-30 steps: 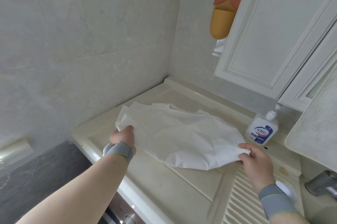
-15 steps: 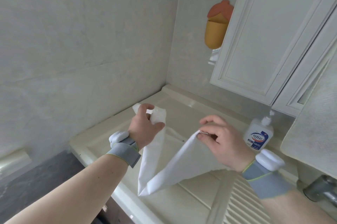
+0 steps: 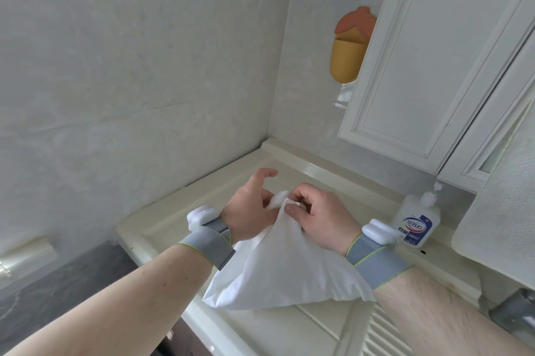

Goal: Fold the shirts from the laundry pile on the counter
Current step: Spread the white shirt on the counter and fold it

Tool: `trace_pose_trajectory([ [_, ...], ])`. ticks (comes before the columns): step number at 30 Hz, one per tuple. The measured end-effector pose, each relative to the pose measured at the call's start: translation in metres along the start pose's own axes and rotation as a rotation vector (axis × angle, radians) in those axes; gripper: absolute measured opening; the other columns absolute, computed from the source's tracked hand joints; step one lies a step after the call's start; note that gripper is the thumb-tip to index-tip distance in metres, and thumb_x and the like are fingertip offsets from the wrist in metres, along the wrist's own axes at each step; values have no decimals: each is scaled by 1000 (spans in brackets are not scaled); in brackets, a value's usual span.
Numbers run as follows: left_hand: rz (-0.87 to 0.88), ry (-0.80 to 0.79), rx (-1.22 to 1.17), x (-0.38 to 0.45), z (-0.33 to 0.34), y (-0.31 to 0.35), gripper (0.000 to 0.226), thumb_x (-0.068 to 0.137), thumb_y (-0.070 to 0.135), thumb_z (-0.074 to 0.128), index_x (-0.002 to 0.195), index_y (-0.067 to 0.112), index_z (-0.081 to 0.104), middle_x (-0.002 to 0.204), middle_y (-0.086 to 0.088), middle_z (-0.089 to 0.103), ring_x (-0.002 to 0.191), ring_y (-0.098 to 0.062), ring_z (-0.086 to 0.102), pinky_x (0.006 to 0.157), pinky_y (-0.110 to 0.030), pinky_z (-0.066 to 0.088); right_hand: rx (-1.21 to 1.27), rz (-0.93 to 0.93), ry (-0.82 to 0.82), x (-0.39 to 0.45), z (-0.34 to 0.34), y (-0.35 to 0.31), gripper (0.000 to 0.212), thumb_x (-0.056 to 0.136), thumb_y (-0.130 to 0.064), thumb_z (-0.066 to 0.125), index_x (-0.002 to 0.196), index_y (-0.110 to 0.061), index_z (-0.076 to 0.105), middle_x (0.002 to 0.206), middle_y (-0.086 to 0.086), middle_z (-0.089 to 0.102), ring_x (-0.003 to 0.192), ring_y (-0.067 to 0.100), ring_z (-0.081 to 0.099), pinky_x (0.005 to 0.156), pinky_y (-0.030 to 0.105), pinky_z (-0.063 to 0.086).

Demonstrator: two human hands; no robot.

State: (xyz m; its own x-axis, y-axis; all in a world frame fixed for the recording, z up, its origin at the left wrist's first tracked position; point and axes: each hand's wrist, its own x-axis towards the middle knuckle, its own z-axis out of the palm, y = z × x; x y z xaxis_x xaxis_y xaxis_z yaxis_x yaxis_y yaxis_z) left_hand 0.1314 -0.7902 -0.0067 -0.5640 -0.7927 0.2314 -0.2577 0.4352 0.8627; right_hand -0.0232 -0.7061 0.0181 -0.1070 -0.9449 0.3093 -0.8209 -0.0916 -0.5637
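The shirt (image 3: 285, 274) is held lifted above the counter (image 3: 179, 210), doubled over, with its two upper ends brought together between both hands. The right hand (image 3: 321, 216) is curled around the gathered edges and pinches them between thumb and fingers. The left hand (image 3: 249, 205) touches the same edges at the thumb side, while its index finger is raised and spread away; whether a firm grip is kept there cannot be told. The lower fold of the shirt hangs just above the counter, possibly brushing it.

Several faults are judged possible. If the left-hand corner is released before the right hand has taken both layers, one layer may drop and the fold will open. If the edges are bunched rather than matched, a skewed fold will result once the shirt is laid down. The soap bottle (image 3: 417, 225) stands just beside the right wrist and may be knocked over by a wide lowering movement.
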Motion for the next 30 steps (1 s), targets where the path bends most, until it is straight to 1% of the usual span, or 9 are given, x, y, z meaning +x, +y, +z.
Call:
trace_pose_trajectory([
  [7, 77, -97, 81, 3, -4, -1, 70, 79, 23, 70, 135, 40, 30, 71, 19, 67, 64, 2, 62, 62, -12, 48, 47, 83, -174, 7, -4, -3, 41, 90, -25, 60, 128, -37, 52, 75, -1, 64, 69, 14, 60, 73, 32, 51],
  [11, 80, -104, 114, 2, -4, -4, 73, 77, 25, 70, 136, 39, 29, 74, 24, 67, 66, 6, 62, 63, -8, 47, -76, 71, -228, 11, -3, -7, 14, 91, -27, 57, 96, -22, 69, 79, -3, 66, 72, 17, 59, 69, 31, 49],
  [14, 43, -101, 34, -2, -8, -4, 61, 77, 22, 69, 121, 47, 35, 84, 15, 69, 66, -2, 64, 68, -19, 53, -173, 47, -116, 12, -6, -9, 21, 91, -28, 57, 78, -12, 63, 65, 1, 57, 67, 23, 54, 61, 32, 37],
  [17, 103, -89, 162, -22, -17, -10, 50, 79, 14, 64, 93, 56, 40, 92, 24, 59, 66, 0, 57, 69, -20, 49, -195, 24, -3, 13, -14, -11, 32, 91, -25, 57, 65, -10, 48, 55, 3, 45, 63, 27, 46, 59, 35, 30],
  [21, 143, -215, 262, -57, -33, -33, 16, 87, 23, 54, 95, 27, 69, 105, 9, 54, 94, -12, 57, 87, -28, 46, -204, -9, 63, 17, -27, -12, 29, 93, -21, 56, 68, -7, 49, 55, 0, 44, 65, 31, 48, 60, 37, 31],
  [23, 98, -302, 300, -68, -42, -38, 38, 86, 53, 41, 97, 27, 66, 104, 9, 49, 95, -13, 54, 86, -30, 45, -199, -15, 118, 20, -35, -12, 35, 92, -19, 56, 61, -11, 42, 53, 0, 41, 62, 30, 45, 58, 37, 26],
  [25, 80, -335, 540, -69, -46, -41, 57, 77, 74, 33, 102, 32, 62, 104, 12, 45, 92, -13, 52, 81, -29, 44, -231, -11, 177, 24, -43, -14, 41, 92, -19, 57, 58, -15, 35, 51, -2, 39, 61, 28, 43, 57, 36, 22],
  [27, 98, -304, 838, -59, -53, -37, 56, 73, 74, 40, 107, 34, 60, 106, 14, 46, 96, -13, 53, 81, -29, 44, -257, 4, 216, 31, -54, -16, 39, 93, -20, 56, 59, -15, 38, 55, 4, 48, 65, 29, 48, 58, 37, 25],
  [30, 70, -182, 820, -23, -79, -19, 42, 83, 59, 55, 110, 30, 65, 111, 10, 54, 103, -17, 57, 86, -31, 47, -276, 32, 284, 41, -79, -13, 31, 94, -22, 53, 68, -6, 52, 65, 15, 61, 71, 33, 56, 63, 37, 37],
])
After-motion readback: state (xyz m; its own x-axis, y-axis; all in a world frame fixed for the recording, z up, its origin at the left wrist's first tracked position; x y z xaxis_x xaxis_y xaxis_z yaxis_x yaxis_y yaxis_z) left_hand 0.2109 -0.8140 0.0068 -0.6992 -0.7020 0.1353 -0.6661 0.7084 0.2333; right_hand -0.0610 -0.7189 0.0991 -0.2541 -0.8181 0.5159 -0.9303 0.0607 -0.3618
